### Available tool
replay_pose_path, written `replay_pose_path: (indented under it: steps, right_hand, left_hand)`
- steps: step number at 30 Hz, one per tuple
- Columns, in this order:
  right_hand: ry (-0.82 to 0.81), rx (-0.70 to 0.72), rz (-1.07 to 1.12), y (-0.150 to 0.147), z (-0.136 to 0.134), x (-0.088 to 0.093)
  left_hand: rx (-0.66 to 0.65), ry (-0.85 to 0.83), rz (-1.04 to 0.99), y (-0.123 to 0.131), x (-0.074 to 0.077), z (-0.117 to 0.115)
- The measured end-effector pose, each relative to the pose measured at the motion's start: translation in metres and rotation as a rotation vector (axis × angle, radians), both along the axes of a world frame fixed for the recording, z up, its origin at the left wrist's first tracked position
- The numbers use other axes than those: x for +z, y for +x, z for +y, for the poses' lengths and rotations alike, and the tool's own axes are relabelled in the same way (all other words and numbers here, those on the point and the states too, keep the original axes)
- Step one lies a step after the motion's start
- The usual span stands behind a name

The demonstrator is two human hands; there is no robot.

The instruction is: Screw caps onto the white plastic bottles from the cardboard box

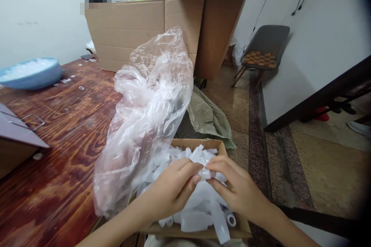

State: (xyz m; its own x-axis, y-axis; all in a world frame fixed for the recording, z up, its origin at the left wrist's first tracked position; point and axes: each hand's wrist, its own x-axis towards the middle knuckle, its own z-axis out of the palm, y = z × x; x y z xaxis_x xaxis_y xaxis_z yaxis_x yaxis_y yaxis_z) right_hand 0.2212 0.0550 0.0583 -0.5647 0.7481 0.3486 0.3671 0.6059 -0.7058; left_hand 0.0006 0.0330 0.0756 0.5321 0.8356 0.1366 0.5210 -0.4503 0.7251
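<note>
Centrally, left hand and right hand are jointly pinching one small translucent plastic piece just above the cardboard box of loose white plastic parts, where light, even pressure from both sides is probably serving best.

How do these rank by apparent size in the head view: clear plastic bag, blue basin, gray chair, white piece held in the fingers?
1. Clear plastic bag
2. Blue basin and gray chair: too alike to rank, and the picture's edge cuts off the basin
3. Held white piece
</note>
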Motion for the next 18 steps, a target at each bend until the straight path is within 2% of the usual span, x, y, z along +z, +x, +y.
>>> replay_pose_path:
  steps: [2, 4, 8, 11, 13, 16, 18]
  right_hand:
    - [0.092, 0.012, 0.033, 0.0, -0.005, 0.005]
    - [0.165, -0.034, 0.049, 0.002, -0.007, 0.009]
    - [0.127, -0.128, 0.078, 0.006, -0.008, 0.013]
    - [0.169, -0.018, 0.06, 0.007, -0.013, 0.018]
    - [0.26, 0.063, 0.028, 0.005, -0.017, 0.023]
    - [0.447, 0.15, -0.036, 0.005, -0.023, 0.033]
    - [0.592, 0.196, -0.043, 0.006, -0.025, 0.039]
  left_hand:
    - [0.015, -0.083, -0.092, 0.003, 0.005, -0.003]
    - [0.035, -0.115, -0.131, 0.005, 0.008, -0.005]
    - [0.125, -0.104, -0.125, 0.007, 0.008, -0.005]
    - [0.111, -0.176, -0.145, 0.009, 0.01, -0.004]
    - [0.085, -0.312, -0.176, 0.01, 0.013, -0.004]
    - [0.033, -0.649, -0.237, 0.009, 0.018, -0.005]
    - [-0.001, -0.799, -0.266, 0.009, 0.019, -0.006]
